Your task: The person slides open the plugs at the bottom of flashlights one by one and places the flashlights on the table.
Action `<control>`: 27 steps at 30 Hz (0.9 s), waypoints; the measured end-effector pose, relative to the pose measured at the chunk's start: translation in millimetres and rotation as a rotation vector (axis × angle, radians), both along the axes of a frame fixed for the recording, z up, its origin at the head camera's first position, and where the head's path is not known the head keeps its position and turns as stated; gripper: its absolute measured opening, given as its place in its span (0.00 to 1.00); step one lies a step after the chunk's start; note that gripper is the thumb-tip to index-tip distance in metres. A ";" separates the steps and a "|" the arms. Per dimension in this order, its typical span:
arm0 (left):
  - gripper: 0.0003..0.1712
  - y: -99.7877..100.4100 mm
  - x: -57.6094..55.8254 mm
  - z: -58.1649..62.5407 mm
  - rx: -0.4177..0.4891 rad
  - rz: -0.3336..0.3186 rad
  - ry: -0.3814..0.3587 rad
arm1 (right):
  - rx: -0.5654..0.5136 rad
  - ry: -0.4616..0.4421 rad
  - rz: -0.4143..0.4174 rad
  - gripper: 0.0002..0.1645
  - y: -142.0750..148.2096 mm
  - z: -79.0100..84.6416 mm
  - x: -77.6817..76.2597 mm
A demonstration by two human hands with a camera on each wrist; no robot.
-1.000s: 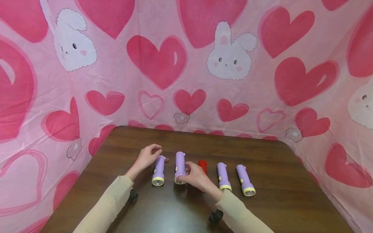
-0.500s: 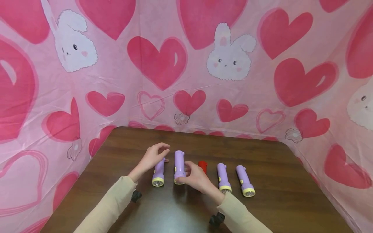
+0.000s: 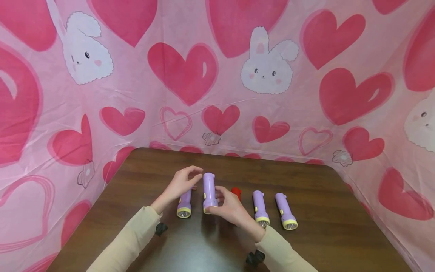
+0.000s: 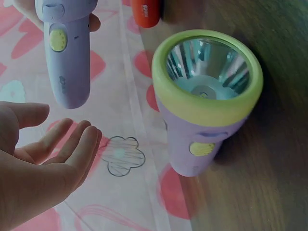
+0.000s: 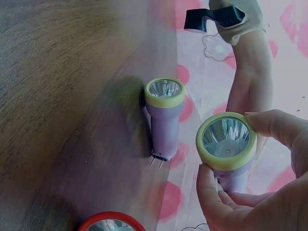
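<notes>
My right hand grips a purple flashlight by its yellow-rimmed head, fingers and thumb on opposite sides. This flashlight is raised off the table, its tail pointing away from me. My left hand hovers near that tail, fingers loosely bent and thumb apart. In the left wrist view a gap shows between the left fingers and the held flashlight. Below the left hand another purple flashlight lies on the table. Two metal prongs stick out of its tail in the right wrist view.
A red flashlight lies partly hidden behind the right hand. Further right lie two more purple flashlights, one near the right wrist and one beyond it. The brown wooden table ends at a pink heart-patterned cloth.
The left hand has moved right, from over the leftmost flashlight to the held flashlight's tail. The right hand has lifted its flashlight slightly.
</notes>
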State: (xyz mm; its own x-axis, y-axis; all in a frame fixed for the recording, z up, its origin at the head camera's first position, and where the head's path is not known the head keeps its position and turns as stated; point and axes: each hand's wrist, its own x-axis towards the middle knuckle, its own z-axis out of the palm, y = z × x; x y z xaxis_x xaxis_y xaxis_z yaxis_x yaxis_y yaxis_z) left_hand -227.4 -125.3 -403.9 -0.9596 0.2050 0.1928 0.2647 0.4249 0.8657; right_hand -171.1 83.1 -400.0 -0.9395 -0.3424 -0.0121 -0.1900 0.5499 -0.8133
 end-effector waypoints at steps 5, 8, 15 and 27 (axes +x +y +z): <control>0.17 3.6 4.0 4.6 0.004 -0.002 0.001 | -0.011 0.038 0.014 0.45 0.4 -0.4 1.1; 0.17 4.4 6.0 6.2 0.002 -0.014 0.008 | -0.020 0.070 0.025 0.44 0.5 -1.6 1.7; 0.18 5.6 8.1 5.7 -0.002 -0.036 0.013 | -0.050 0.118 0.037 0.43 1.5 -4.5 1.4; 0.17 9.0 11.5 8.3 -0.064 -0.005 0.061 | -0.063 0.136 0.045 0.43 4.1 -3.2 3.1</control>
